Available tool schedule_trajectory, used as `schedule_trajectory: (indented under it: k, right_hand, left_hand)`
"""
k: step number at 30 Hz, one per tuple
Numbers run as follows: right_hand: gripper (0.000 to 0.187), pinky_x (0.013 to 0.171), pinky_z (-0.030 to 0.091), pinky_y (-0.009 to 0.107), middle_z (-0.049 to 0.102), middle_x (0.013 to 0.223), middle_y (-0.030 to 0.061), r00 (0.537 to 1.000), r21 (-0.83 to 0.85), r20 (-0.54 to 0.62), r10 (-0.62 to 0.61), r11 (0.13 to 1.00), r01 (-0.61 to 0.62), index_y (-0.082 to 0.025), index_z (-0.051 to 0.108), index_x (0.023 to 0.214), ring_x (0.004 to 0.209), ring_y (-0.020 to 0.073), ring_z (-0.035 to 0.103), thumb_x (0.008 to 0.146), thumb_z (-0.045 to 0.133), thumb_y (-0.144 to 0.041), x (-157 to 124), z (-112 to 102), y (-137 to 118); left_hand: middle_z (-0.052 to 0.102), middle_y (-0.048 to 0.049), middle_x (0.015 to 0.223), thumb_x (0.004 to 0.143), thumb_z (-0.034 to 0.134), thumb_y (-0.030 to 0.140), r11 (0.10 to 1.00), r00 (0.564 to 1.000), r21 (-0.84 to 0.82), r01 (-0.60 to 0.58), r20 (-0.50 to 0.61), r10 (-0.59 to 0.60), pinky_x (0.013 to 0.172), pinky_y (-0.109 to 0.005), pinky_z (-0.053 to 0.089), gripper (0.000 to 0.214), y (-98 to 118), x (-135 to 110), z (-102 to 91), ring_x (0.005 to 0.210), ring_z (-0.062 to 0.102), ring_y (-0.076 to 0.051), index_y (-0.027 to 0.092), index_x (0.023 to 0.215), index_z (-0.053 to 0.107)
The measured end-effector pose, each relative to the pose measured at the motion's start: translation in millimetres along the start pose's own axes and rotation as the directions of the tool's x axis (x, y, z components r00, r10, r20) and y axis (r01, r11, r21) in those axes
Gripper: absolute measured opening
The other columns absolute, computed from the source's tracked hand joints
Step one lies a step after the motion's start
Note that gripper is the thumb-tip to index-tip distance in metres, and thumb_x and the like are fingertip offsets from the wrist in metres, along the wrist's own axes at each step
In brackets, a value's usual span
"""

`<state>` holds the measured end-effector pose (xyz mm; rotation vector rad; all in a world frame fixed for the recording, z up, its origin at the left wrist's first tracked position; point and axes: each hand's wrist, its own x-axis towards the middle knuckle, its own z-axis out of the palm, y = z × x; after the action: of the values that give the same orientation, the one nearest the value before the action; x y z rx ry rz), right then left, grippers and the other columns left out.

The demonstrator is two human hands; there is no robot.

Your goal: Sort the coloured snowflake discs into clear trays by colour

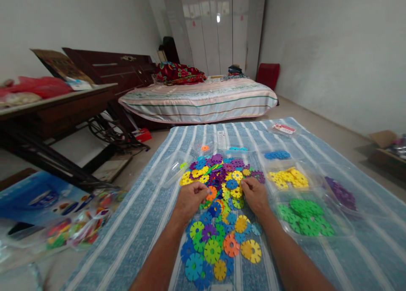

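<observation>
A heap of notched plastic snowflake discs [212, 251] in several colours covers the middle of the cloth. At the heap's left side, my left hand [191, 200] is closed, thumb and fingers pinched at the edge of an orange snowflake disc [212, 193]. Across from it, my right hand [256, 196] is closed too, its fingertips together beside a blue snowflake disc [231, 184] and a yellow one [236, 192]. What those fingertips hold, if anything, is hidden. Green discs [306, 215] lie in a clear plastic box to the right of my right hand.
Clear boxes hold yellow discs [288, 177], blue discs [277, 155] and purple discs [341, 193] on the right. Further boxes at the back hold an orange disc [205, 148] and light-blue discs [237, 149]. A clear container [173, 168] lies left of the heap. Beyond the striped cloth [152, 198] stands a bed [196, 102].
</observation>
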<state>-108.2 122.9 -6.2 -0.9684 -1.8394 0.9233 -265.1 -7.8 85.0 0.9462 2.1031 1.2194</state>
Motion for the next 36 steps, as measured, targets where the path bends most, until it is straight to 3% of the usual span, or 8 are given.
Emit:
schedule_trajectory:
  k: [4, 7, 9, 12, 17, 22, 30, 36]
  right_hand:
    - [0.029, 0.063, 0.038, 0.026, 0.059, 0.068, 0.0012, 1.0, 0.002, 0.006, 0.007, 1.0, -0.007, -0.019, 0.064, 0.068, 0.066, 0.0154, 0.053, 0.08, 0.046, -0.038, -1, 0, -1]
    - [0.029, 0.063, 0.038, 0.026, 0.059, 0.068, 0.0011, 1.0, 0.005, 0.013, 0.012, 1.0, -0.012, -0.019, 0.064, 0.069, 0.067, 0.0154, 0.053, 0.08, 0.045, -0.038, -2, -1, -1]
    - [0.029, 0.063, 0.038, 0.026, 0.059, 0.069, 0.001, 1.0, 0.004, 0.016, 0.015, 1.0, -0.015, -0.019, 0.064, 0.07, 0.067, 0.0154, 0.053, 0.08, 0.045, -0.038, -2, -1, -2]
    - [0.028, 0.063, 0.037, 0.026, 0.059, 0.069, 0.0011, 1.0, -0.003, 0.018, 0.021, 1.0, -0.021, -0.019, 0.064, 0.07, 0.067, 0.0155, 0.053, 0.08, 0.046, -0.038, -2, -1, -1]
    - [0.028, 0.063, 0.037, 0.027, 0.059, 0.069, 0.0013, 0.999, -0.015, 0.029, 0.028, 0.999, -0.028, -0.019, 0.063, 0.068, 0.068, 0.016, 0.054, 0.08, 0.046, -0.038, -2, -1, 1]
    - [0.029, 0.066, 0.038, 0.027, 0.061, 0.072, 0.0023, 0.999, -0.018, 0.035, 0.021, 1.0, -0.02, -0.019, 0.064, 0.07, 0.07, 0.0164, 0.055, 0.08, 0.046, -0.039, -4, -3, 0]
    - [0.029, 0.066, 0.039, 0.027, 0.061, 0.072, 0.0014, 0.997, -0.014, 0.06, 0.051, 0.999, -0.05, -0.019, 0.065, 0.075, 0.069, 0.0161, 0.054, 0.08, 0.047, -0.041, -6, -3, 3]
    - [0.029, 0.067, 0.04, 0.028, 0.061, 0.073, 0.0019, 0.998, -0.011, 0.054, 0.04, 0.999, -0.04, -0.019, 0.065, 0.075, 0.071, 0.0164, 0.055, 0.08, 0.048, -0.042, -6, -2, 4]
  left_hand:
    - [0.056, 0.0034, 0.048, 0.061, 0.062, 0.031, 0.993, 0.986, -0.111, -0.049, -0.165, 0.03, 0.046, -0.02, 0.04, 0.02, 30, 49, -11.4, 0.044, 0.049, -0.008, 0.013, 0.069, 0.062]
    - [0.062, 0.0001, 0.062, 0.06, 0.063, 0.024, 0.964, 0.942, -0.231, -0.132, -0.333, 0.049, 0.052, -0.021, 0.046, 0.028, 56, 83, -18.7, 0.058, 0.06, -0.011, 0.011, 0.085, 0.061]
    - [0.062, -0.0006, 0.063, 0.06, 0.062, 0.024, 0.973, 0.936, -0.19, -0.134, -0.348, 0.061, 0.051, -0.021, 0.046, 0.026, 63, 93, -20.5, 0.06, 0.062, -0.013, 0.011, 0.083, 0.062]
    - [0.061, -0.0002, 0.06, 0.063, 0.061, 0.029, 0.989, 0.966, -0.06, -0.133, -0.23, 0.116, 0.048, -0.021, 0.044, 0.022, 51, 83, -18.5, 0.057, 0.061, -0.014, 0.012, 0.077, 0.063]
    - [0.062, 0.001, 0.06, 0.067, 0.057, 0.03, 0.952, 0.985, 0.254, -0.169, 0.011, 0.172, 0.055, -0.022, 0.044, 0.018, 1, 42, -16.4, 0.058, 0.058, -0.013, 0.015, 0.072, 0.065]
    - [0.062, 0.0011, 0.065, 0.07, 0.053, 0.028, 0.877, 0.986, 0.451, -0.164, 0.036, 0.165, 0.059, -0.023, 0.041, 0.019, -23, 15, -24.7, 0.064, 0.057, -0.013, 0.016, 0.077, 0.065]
    - [0.058, -0.0008, 0.075, 0.068, 0.058, 0.022, 0.753, 0.971, 0.612, -0.24, 0.166, 0.174, 0.064, -0.024, 0.038, 0.011, -35, -5, -25.0, 0.071, 0.054, -0.014, 0.017, 0.077, 0.061]
    - [0.058, -0.0017, 0.084, 0.069, 0.062, 0.028, 0.69, 0.971, 0.684, -0.237, 0.173, 0.162, 0.069, -0.026, 0.038, 0.018, -36, -11, -20.1, 0.08, 0.054, -0.017, 0.02, 0.085, 0.061]
